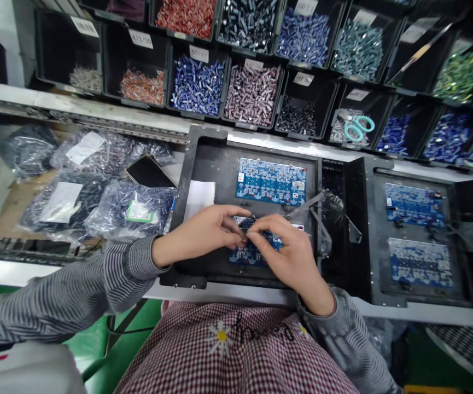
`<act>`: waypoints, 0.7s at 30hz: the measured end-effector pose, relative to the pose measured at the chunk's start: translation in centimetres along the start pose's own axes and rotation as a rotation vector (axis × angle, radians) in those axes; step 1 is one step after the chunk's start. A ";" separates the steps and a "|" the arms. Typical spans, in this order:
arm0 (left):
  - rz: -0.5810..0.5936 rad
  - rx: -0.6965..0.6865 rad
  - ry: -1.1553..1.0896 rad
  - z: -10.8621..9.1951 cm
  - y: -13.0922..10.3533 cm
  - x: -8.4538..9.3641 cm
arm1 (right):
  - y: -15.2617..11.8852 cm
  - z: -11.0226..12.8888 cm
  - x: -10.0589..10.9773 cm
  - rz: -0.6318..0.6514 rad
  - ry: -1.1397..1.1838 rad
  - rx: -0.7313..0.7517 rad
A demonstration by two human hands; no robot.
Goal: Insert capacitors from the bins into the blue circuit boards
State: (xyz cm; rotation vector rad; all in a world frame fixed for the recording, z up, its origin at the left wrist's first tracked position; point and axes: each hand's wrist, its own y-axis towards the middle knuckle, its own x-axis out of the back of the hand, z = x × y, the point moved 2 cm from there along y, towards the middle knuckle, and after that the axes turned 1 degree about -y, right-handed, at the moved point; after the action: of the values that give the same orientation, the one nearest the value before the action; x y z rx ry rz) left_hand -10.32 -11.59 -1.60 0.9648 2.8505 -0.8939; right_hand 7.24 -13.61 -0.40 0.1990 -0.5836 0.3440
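A bench is backed by parts bins (62,54) across the top of the frame. Just below the frame's centre, the lower circuit board (244,257) is partly covered by the left hand (203,232) and right hand (287,251); their fingertips are brought near together, but whether anything is gripped cannot be told. Fine finger work is best done with wrists steadied on the tray (203,164) and the upper board (271,183) left unbrushed.

White-edged workbench (10,272), black tray (215,158) with blue circuit boards (250,256), second tray (378,235) alongside, bagged components (109,210), phone (151,172)
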 end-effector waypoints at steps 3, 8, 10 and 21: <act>-0.153 -0.134 0.188 -0.3 -0.2 0.7 | 0.8 -0.4 0.0 -0.018 -0.108 0.008; -0.255 -0.241 0.361 -1.1 0.1 1.4 | 1.5 -1.5 -0.9 0.055 -0.257 0.053; -0.257 -0.243 0.347 -1.2 0.3 1.5 | 1.6 -1.7 -0.9 0.054 -0.266 0.055; -0.302 -0.213 0.196 -1.0 1.3 1.7 | 1.7 -2.2 -0.8 0.025 -0.241 0.096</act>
State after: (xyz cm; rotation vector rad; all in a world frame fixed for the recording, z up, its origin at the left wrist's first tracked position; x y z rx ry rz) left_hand -10.81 -9.28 -1.74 0.6438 3.2341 -0.5120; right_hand 7.05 -11.65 -2.53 0.3284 -0.8088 0.3749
